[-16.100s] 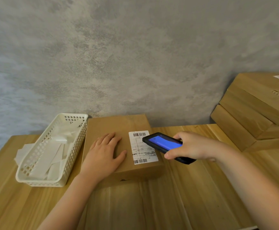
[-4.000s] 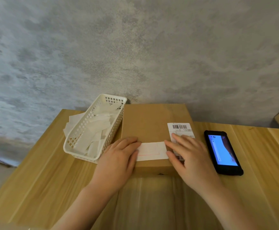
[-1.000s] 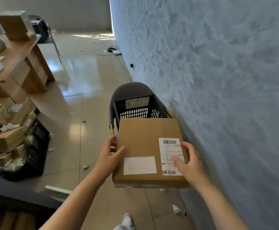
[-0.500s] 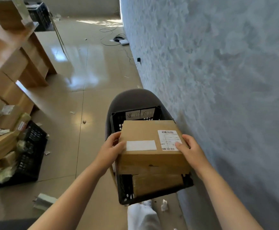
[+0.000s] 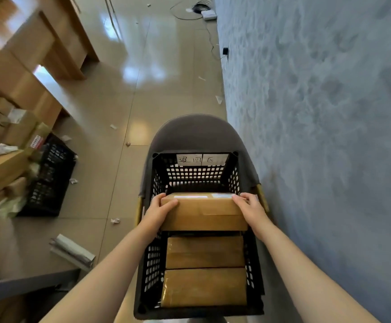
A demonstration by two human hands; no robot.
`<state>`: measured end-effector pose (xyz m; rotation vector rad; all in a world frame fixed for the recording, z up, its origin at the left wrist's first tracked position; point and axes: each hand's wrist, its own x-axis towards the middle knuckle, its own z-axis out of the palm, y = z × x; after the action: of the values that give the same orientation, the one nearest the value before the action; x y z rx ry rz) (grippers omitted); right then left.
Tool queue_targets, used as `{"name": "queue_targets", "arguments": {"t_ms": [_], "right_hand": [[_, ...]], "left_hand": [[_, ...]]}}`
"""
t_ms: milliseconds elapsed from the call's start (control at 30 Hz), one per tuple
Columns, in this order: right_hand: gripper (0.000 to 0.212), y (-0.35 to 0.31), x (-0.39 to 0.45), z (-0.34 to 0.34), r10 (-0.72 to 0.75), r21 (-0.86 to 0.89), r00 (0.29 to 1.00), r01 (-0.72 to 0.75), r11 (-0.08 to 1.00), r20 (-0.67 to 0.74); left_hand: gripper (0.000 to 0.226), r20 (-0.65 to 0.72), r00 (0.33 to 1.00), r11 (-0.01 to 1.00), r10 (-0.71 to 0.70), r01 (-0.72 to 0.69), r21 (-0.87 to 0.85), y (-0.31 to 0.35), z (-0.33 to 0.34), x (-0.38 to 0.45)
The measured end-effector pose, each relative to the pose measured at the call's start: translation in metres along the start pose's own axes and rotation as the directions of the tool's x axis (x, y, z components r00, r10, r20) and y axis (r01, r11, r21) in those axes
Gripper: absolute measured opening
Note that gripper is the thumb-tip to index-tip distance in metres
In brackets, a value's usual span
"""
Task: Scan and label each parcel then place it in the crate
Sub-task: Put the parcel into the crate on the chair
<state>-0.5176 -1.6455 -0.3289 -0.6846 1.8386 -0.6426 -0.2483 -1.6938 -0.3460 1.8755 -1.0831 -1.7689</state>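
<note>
Parcel (image 5: 204,212) lowered into the black crate (image 5: 153,264), shown tipped onto its long side with the labelled face turned toward the crate's far wall. Left hand (image 5: 158,212) grips the parcel's left end, thumb on the near face and fingers curled over the top edge; right hand (image 5: 250,209) grips the right end in the same way. Half a second earlier the parcel was held flat above the crate rim with both labels facing up; it has since been rotated upright and brought down between the crate's side walls. Nearer the viewer than the held parcel, two more cardboard boxes (image 5: 205,269) stand on edge inside the crate, one just behind the other. The crate's far wall carries a white handwritten tag (image 5: 201,159). The crate sits on the seat of a grey chair (image 5: 197,134), whose back rises beyond the far wall. To the crate's right runs a textured grey wall (image 5: 318,113); to its left, well apart, a second black crate (image 5: 50,178) stands on the floor among stacked cartons. Judged from the white sticker and barcode label seen on it moments ago, scanning and labelling of this parcel are complete, and only seating and release remain.
</note>
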Motion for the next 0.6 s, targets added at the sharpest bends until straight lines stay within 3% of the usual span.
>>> {"name": "queue_targets", "arguments": {"t_ms": [167,267,467,600], "right_hand": [[0.067,0.011,0.036,0.019,0.159,-0.133,0.986,-0.151,0.980,0.050],[0.067,0.020,0.042,0.027,0.189,-0.241,0.979,-0.165,0.956,0.081],[0.045,0.041,0.038,0.042,-0.027,-0.585,1.000,0.022,0.811,-0.001],[0.046,0.048,0.038,0.046,-0.171,-0.788,0.984,0.144,0.598,0.050]], "left_hand": [[0.065,-0.053,0.997,0.998,-0.059,0.061,0.023,-0.012,0.008,0.025],[0.064,-0.046,0.990,0.984,-0.137,0.141,0.109,-0.030,0.010,0.033],[0.062,-0.054,0.990,0.965,-0.128,0.137,0.222,-0.049,0.020,0.032],[0.063,-0.075,0.993,0.939,-0.094,0.114,0.325,-0.048,0.028,0.037]]}}
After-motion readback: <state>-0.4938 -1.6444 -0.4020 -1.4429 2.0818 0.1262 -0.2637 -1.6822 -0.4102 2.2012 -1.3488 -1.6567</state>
